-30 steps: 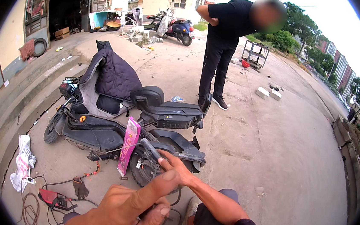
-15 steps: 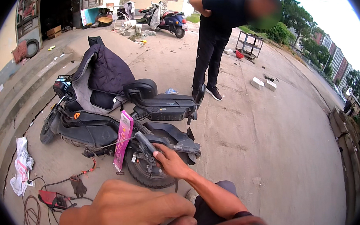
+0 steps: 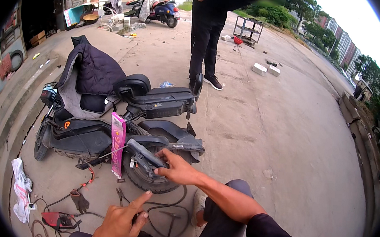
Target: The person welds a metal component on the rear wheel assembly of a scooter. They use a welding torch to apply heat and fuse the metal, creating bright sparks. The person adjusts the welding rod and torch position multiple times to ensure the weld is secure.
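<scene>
An electric scooter (image 3: 82,136) lies on its side on the concrete, its rear wheel (image 3: 148,183) toward me. My right hand (image 3: 176,168) has its thumb and fingers around the near end of a grey bar-shaped part (image 3: 144,151) across that wheel. In front of the wheel is my left hand (image 3: 120,223), index finger stretched out, the others partly curled, nothing seen in it. A long pink packet (image 3: 117,146) stands tilted against the scooter beside the wheel. Below the wheel lie a black cable (image 3: 185,224) and a hammer-shaped tool (image 3: 170,223).
At lower left are a red machine (image 3: 57,219) with cables, a dark glove (image 3: 79,200) and a white sack (image 3: 21,189). A dark quilted cover (image 3: 99,72) drapes over the scooter's front. Beyond the seat, a person (image 3: 204,34) stands bent forward. Steps (image 3: 17,108) run along the left.
My left hand has dropped back from close to the camera, and its index finger now extends toward the wheel. My right hand stays at the grey part. The view has shifted.
</scene>
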Action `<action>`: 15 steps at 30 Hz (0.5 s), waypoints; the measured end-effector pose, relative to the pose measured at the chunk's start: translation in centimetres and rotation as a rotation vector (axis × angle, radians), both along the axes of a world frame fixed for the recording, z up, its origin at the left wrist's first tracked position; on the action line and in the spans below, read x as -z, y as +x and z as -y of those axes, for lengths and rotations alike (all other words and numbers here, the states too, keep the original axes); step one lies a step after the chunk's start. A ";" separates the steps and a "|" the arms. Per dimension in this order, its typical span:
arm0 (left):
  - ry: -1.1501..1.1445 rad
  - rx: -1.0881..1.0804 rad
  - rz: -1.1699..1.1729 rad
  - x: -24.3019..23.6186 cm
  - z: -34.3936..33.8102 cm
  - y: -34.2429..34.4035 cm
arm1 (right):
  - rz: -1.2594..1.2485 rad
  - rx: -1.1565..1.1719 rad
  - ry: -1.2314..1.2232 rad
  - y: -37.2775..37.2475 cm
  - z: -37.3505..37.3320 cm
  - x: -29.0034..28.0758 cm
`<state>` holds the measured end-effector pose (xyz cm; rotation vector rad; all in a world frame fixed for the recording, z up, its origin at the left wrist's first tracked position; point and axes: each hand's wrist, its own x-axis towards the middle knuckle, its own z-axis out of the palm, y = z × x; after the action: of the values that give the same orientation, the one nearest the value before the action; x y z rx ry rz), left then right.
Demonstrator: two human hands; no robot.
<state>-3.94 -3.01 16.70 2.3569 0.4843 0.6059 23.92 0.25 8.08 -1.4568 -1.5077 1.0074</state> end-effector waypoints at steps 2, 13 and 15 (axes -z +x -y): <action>-0.211 -0.122 -0.093 3.9 -0.8 -1.2 | -0.002 -0.076 0.038 0.0 -0.1 -0.8; -0.333 -0.665 0.142 5.3 -1.0 -10.5 | 0.224 -0.196 0.275 0.7 0.7 -5.8; -0.380 -0.746 0.333 5.4 1.0 -12.6 | -0.080 -0.230 0.146 0.6 1.2 -7.9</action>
<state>-16.49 -4.01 11.32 1.6309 1.2138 1.1006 24.57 -1.00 15.96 -1.1476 -1.6803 1.0527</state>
